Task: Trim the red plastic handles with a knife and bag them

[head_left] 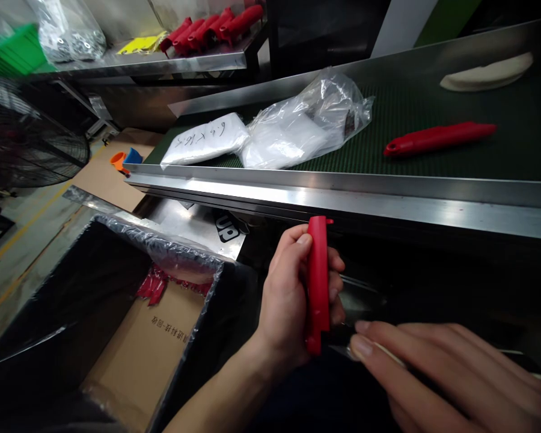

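My left hand [288, 294] is wrapped round a red plastic handle [318, 282], held upright below the conveyor's steel edge. Something thin and shiny, perhaps a blade or clear sleeve [356, 294], shows dimly to the handle's right. My right hand [437, 367] lies at the lower right with fingers stretched out close together, its fingertips at the handle's lower end; what they press on is too dark to make out. A second red handle [437, 138] lies on the green conveyor belt [433, 108].
Clear plastic bags [306, 120] and a white packet [205, 141] lie on the belt's left part. A cardboard box lined with black plastic [130, 337] stands at lower left, red pieces inside. Several red handles [211, 27] rest on a steel shelf behind. A fan [22, 138] stands at left.
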`<state>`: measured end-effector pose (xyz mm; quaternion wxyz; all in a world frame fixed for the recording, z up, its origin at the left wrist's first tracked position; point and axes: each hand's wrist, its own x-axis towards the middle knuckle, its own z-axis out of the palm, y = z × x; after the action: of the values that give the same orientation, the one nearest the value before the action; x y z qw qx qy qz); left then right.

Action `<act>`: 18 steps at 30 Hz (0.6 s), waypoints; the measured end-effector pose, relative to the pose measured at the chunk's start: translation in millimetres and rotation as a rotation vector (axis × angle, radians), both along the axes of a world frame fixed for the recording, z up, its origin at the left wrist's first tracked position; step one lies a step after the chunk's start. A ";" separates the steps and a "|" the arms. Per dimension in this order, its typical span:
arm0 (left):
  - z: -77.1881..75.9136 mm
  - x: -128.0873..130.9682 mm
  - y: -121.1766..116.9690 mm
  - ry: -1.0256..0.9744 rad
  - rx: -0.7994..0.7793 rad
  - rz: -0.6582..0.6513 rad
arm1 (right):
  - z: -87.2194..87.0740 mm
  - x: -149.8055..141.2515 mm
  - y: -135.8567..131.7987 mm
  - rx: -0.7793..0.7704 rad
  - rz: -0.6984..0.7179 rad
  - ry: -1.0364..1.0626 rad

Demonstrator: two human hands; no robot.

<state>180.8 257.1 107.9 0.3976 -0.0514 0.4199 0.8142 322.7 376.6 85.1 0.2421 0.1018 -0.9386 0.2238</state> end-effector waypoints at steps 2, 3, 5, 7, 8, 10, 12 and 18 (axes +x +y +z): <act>0.0 -0.9 0.3 -0.002 -0.005 0.010 | 1.1 0.8 3.8 -0.093 -0.034 -0.052; -0.3 -1.1 0.5 -0.005 -0.005 0.012 | 1.5 0.7 5.7 -0.130 -0.037 -0.062; -1.1 -1.1 0.9 -0.014 -0.001 0.018 | 1.5 -0.5 8.0 -0.176 -0.007 -0.048; -2.0 -0.8 1.2 -0.031 -0.001 0.024 | 1.1 -2.0 7.1 -0.220 -0.008 -0.033; -2.4 -0.6 1.4 -0.042 -0.001 0.026 | 1.2 -2.6 5.6 -0.237 -0.020 -0.035; -3.0 -0.2 1.5 -0.064 0.001 0.031 | 2.1 -3.2 1.4 -0.248 -0.038 -0.037; -3.7 0.2 1.5 -0.086 0.002 0.036 | 4.4 -3.5 -2.7 -0.244 -0.018 -0.034; -6.9 1.3 2.3 -0.151 0.015 0.039 | 8.4 -4.9 -6.6 -0.277 -0.065 -0.108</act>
<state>182.1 259.5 101.0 0.4125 -0.1179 0.3816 0.8187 317.8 370.0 93.5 0.2103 0.0250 -0.9131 0.3484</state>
